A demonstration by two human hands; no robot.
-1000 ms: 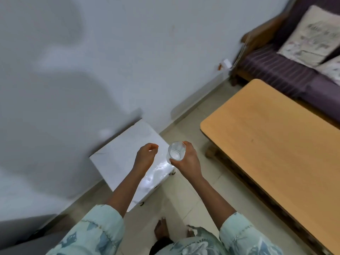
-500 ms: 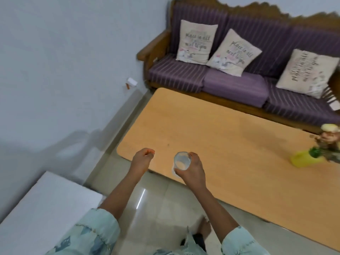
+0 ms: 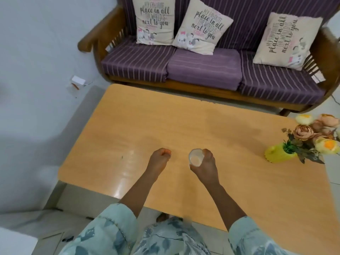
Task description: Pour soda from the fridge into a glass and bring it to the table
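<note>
Home living rm: purple striped wooden sofa [image 3: 202, 70] w/ slogan cushions [image 3: 154, 21], low wooden coffee table [image 3: 184, 122], flower vase [image 3: 279, 153], tiled floor [image 3: 55, 227].

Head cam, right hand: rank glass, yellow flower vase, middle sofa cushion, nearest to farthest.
1. Glass: held in the right hand, over the table.
2. Yellow flower vase: to its right, on the table's right edge.
3. Middle sofa cushion: beyond the table's far edge, on the sofa.

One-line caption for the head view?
Right hand holds a glass over the wooden table; left hand empty.
</note>
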